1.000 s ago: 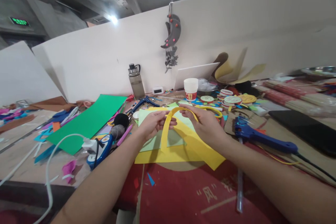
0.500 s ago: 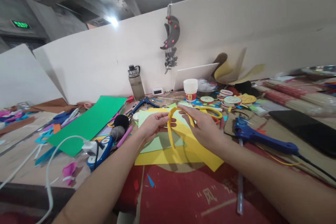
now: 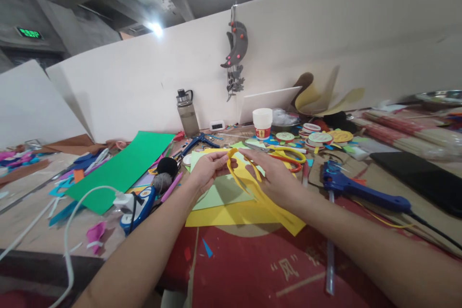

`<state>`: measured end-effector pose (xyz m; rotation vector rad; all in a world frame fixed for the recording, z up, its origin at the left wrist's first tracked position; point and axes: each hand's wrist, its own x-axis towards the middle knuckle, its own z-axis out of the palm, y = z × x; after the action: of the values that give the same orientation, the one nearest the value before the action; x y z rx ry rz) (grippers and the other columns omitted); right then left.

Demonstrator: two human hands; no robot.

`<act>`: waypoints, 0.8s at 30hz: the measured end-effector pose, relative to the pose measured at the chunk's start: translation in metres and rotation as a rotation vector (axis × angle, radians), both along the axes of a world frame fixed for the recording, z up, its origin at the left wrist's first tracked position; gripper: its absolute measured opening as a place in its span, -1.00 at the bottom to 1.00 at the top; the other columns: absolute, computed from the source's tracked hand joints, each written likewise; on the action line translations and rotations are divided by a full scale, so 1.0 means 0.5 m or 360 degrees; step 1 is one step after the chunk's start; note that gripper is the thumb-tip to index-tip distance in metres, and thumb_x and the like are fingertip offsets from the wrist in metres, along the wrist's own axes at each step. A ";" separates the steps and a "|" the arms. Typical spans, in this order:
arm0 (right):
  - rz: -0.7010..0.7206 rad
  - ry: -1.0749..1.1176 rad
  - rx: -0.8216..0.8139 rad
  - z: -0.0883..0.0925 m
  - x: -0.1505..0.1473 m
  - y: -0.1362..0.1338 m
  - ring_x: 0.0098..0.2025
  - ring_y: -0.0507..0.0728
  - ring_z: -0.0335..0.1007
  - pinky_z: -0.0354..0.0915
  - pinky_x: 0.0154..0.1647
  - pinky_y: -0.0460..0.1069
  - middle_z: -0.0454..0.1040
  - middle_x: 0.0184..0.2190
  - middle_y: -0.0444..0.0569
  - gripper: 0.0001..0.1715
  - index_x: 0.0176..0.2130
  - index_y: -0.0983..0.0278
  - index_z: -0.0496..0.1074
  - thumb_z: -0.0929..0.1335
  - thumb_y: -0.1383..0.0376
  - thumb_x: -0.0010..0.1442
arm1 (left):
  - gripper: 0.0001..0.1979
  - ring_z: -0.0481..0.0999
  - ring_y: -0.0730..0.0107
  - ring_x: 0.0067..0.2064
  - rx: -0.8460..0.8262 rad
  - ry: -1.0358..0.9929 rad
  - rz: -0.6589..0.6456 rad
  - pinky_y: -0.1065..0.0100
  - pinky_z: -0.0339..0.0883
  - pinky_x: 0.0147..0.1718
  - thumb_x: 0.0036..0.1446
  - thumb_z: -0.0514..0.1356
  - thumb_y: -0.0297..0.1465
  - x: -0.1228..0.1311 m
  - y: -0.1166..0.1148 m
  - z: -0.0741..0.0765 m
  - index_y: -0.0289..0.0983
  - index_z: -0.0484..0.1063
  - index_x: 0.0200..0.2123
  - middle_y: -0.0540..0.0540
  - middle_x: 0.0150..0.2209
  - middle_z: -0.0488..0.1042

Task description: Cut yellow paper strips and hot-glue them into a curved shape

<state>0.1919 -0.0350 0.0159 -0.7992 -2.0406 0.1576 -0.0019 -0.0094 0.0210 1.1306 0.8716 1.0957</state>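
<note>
A thin yellow strip (image 3: 235,176), bent over in a loop, is held up between my two hands. My left hand (image 3: 209,171) pinches it near the top of the bend. The fingers of my right hand (image 3: 273,173) close on the strip's other side. Its lower part hangs over yellow sheets (image 3: 220,216) and a pale green sheet (image 3: 225,191) and is hard to tell apart from the yellow. Just behind my right hand lie yellow-handled scissors (image 3: 290,154) and an orange-red handle (image 3: 293,165).
A blue glue gun (image 3: 364,191) and a black phone-like slab (image 3: 418,178) lie at the right. Paper cups (image 3: 262,122) and a bottle (image 3: 187,115) stand at the back. Green sheet (image 3: 122,173), power strip (image 3: 139,207) and white cable (image 3: 67,245) occupy the left.
The strip has turned and its loop has come round more to the right. My right hand has drawn back slightly, uncovering more of the scissors.
</note>
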 end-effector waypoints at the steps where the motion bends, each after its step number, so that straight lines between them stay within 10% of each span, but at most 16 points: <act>1: 0.0010 0.0002 -0.0001 0.001 -0.001 -0.002 0.09 0.17 0.34 0.30 0.08 0.14 0.42 0.06 0.08 -0.52 0.15 0.22 0.29 0.22 0.35 0.24 | -0.65 0.57 0.32 -0.26 0.0002 -0.0008 0.0010 0.29 0.43 -0.17 -0.08 0.37 -0.35 0.000 0.000 0.001 -0.36 0.52 -0.19 -0.19 -0.28 0.57; 24: 0.0392 0.0417 -0.0686 -0.010 0.009 0.028 -0.02 0.07 0.42 0.41 -0.03 0.06 0.26 0.13 0.05 -0.14 0.15 0.15 0.24 0.15 0.61 -0.12 | -0.83 0.57 0.40 -0.38 -0.0080 -0.0061 0.0175 0.40 0.46 -0.33 0.09 0.22 -0.46 -0.039 0.026 -0.002 -0.41 0.46 -0.23 -0.23 -0.34 0.57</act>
<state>0.1963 -0.0208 0.0107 -0.7343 -1.8690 0.8205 -0.0213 0.0038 0.0202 1.0272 0.9349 1.1752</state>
